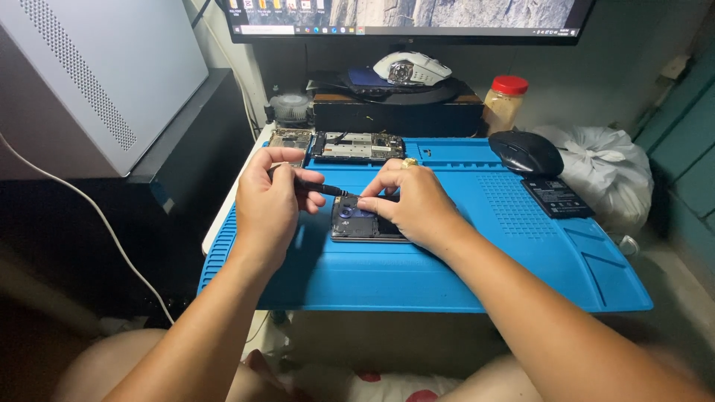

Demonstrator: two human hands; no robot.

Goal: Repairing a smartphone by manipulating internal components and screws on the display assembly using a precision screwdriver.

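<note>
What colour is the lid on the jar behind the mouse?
Red; the jar lid shows clearly in the head view.

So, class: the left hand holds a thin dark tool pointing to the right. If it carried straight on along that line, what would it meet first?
The left hand points its tool at the opened phone. The tip seems already at the phone's top edge, right beside the right hand's fingertips; depth is unclear.

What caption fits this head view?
Left hand works a black tool at an opened phone steadied by the right hand on a blue mat.
</note>
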